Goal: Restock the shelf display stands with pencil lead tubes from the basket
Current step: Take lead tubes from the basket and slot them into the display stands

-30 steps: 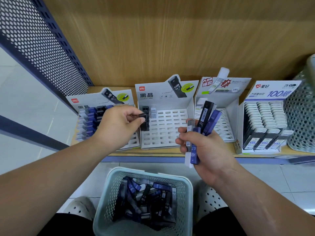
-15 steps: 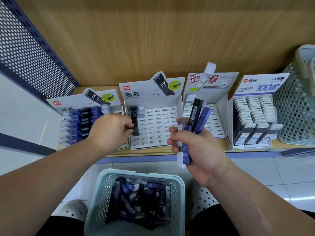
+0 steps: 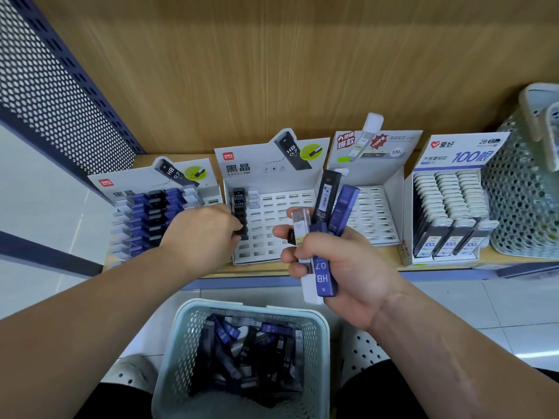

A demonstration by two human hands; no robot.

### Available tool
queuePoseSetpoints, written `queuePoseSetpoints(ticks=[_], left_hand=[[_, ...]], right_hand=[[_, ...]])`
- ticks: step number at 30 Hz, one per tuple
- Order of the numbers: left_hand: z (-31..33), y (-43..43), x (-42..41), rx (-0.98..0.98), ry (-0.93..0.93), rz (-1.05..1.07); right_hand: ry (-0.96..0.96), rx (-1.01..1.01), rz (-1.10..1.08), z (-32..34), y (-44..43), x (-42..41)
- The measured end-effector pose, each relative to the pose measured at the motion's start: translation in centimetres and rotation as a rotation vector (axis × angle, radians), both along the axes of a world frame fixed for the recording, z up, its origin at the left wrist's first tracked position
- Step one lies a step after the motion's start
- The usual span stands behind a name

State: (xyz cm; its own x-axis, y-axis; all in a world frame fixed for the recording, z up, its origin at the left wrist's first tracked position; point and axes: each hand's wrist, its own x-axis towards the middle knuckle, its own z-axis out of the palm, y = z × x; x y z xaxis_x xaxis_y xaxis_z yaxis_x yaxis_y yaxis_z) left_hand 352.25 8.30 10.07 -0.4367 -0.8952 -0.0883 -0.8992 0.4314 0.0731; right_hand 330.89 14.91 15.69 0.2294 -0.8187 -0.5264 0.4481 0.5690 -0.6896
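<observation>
1. Left hand point(image 3: 205, 234) pinches a black tube point(image 3: 243, 234), seating it in the stand's point(image 3: 281, 213) left column.
2. Right hand point(image 3: 341, 267) grips spare tubes point(image 3: 325, 270) just in front of the stand.
3. Basket point(image 3: 321, 325) sits below the stand. Next, I judge, another spare tube should go into a free slot.

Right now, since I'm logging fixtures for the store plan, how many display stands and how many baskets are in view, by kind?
Display stands: 4
Baskets: 2
Total: 6
</observation>
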Motion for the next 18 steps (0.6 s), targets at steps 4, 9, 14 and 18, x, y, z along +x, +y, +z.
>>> queuePoseSetpoints(ticks=[4, 9, 14, 18], left_hand=[[2.5, 0.7, -1.0, 0.155, 0.601, 0.175], [5.7, 2.2, -2.0, 0.413, 1.076, 0.175], [6.2, 3.0, -1.2, 0.491, 1.068, 0.069], [7.5, 3.3, -0.5, 0.691, 1.184, 0.195]], right_hand=[[-0.008, -0.013, 0.102, 0.2, 0.1, 0.7], [0.046, 0.000, 0.154, 0.2, 0.4, 1.7], [0.074, -0.005, 0.174, 0.6, 0.8, 2.4], [0.030, -0.011, 0.223, 1.5, 1.0, 2.4]])
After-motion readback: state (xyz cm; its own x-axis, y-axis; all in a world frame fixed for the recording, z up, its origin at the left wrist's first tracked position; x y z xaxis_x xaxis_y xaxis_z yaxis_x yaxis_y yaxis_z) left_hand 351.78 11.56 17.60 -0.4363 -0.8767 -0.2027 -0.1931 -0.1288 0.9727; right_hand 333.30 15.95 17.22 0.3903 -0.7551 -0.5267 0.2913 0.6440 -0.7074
